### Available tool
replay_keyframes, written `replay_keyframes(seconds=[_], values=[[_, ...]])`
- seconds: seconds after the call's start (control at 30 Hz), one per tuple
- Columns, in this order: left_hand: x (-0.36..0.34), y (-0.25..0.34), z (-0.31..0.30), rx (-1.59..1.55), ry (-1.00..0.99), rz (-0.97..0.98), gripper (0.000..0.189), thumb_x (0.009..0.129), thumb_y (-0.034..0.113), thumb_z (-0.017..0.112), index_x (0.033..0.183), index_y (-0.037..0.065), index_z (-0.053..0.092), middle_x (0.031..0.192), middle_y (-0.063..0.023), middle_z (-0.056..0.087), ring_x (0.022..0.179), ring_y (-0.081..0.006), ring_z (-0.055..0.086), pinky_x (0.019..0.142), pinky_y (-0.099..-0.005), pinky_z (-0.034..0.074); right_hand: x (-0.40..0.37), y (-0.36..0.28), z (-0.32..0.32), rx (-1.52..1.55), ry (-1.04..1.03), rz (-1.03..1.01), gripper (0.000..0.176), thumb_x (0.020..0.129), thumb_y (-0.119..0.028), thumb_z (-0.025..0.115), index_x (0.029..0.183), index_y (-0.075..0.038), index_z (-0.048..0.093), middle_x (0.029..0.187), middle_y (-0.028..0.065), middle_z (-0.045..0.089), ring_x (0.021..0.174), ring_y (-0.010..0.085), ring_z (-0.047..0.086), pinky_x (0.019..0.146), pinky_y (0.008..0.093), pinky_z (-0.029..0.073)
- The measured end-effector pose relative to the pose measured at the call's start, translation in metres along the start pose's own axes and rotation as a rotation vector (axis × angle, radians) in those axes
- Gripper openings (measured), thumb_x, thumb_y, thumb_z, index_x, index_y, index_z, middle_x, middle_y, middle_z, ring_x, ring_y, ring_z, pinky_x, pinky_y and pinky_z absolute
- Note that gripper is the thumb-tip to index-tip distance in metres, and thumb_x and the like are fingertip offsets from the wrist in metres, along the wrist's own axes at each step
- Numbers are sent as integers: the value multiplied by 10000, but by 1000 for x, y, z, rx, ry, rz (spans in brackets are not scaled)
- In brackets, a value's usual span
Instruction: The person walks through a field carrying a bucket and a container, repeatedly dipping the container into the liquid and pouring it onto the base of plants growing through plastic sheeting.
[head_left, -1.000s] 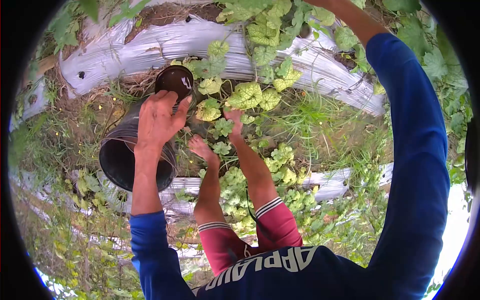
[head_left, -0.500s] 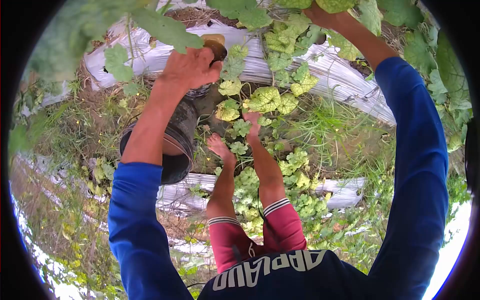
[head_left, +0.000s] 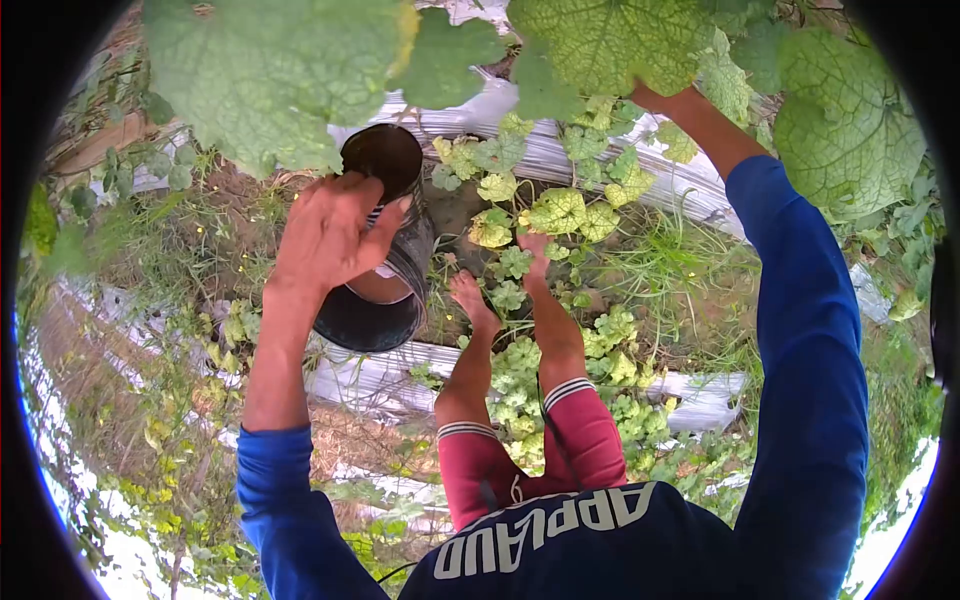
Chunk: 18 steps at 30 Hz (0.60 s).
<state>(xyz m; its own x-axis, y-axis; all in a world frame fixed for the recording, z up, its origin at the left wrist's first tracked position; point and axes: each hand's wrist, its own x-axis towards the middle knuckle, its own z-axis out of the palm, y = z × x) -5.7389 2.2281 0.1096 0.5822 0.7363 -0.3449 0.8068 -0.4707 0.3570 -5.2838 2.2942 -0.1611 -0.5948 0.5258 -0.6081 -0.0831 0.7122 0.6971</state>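
Head view. Left hand [head_left: 335, 235] raised, back toward the camera, fingers loosely spread and thumb splayed out sideways. Right at the fingertips, a small dark brown round cup [head_left: 383, 160], open mouth facing up at the lens. Impossible to tell whether pinched or merely touched, as the contact side is hidden. Directly beneath palm and thumb, a tilted black plastic bucket [head_left: 368, 318], with something pale inside that cannot be made out.

Probably light and rigid, that cup. Best taken at the rim, thumb inside and fingers outside, and possibly slick if wet. Stiff too, the bucket, and heavier if loaded. Safest grasped at the rim, with no handle visible.

Right hand [head_left: 648, 98] stretched far up and away from the cup, mostly buried behind broad veined yellow-green leaves [head_left: 600, 40]. Cannot tell if closed or open. Soft and easily torn, those leaves. Below the bucket, bare feet [head_left: 470, 295] among vines beside silver plastic mulch sheeting [head_left: 380, 375].
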Motion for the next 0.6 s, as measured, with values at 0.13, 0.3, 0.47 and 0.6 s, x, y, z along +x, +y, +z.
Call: replay_keyframes(seconds=[0.13, 0.3, 0.47, 0.6], values=[[-46, -20, -15, -48, 84, -39, 301, 809, 225, 683, 673, 12, 519, 648, -151, 509, 627, -379, 512, 565, -474, 406, 2, -17, 6, -559, 40, -262, 550, 886, -426, 542, 1340, -134, 435, 1227, 148, 588, 1144, 268, 542, 930, 444, 458], [-79, -58, -23, -57, 70, -148, 293, 825, 222, 669, 674, 10, 535, 646, -155, 506, 644, -383, 526, 587, -471, 416, 7, -39, 11, -863, 124, -470, 598, 886, -431, 549, 1375, -121, 396, 1235, 165, 579, 1145, 274, 539, 933, 441, 455], [-72, -125, -2, 52, 93, -111, 261, 843, 259, 644, 761, 13, 617, 697, -183, 577, 700, -384, 595, 621, -471, 465, 12, -55, 9, -1004, 196, -631, 649, 885, -435, 556, 1409, -109, 357, 1244, 182, 570, 1146, 281, 535, 936, 438, 453], [-32, -181, 27, 128, -57, -85, 315, 831, 334, 617, 866, 27, 676, 773, -208, 650, 783, -380, 640, 691, -443, 513, 9, -62, -12, -1003, 186, -711, 674, 878, -433, 567, 1416, -90, 351, 1264, 194, 547, 1164, 295, 512, 953, 450, 434]])
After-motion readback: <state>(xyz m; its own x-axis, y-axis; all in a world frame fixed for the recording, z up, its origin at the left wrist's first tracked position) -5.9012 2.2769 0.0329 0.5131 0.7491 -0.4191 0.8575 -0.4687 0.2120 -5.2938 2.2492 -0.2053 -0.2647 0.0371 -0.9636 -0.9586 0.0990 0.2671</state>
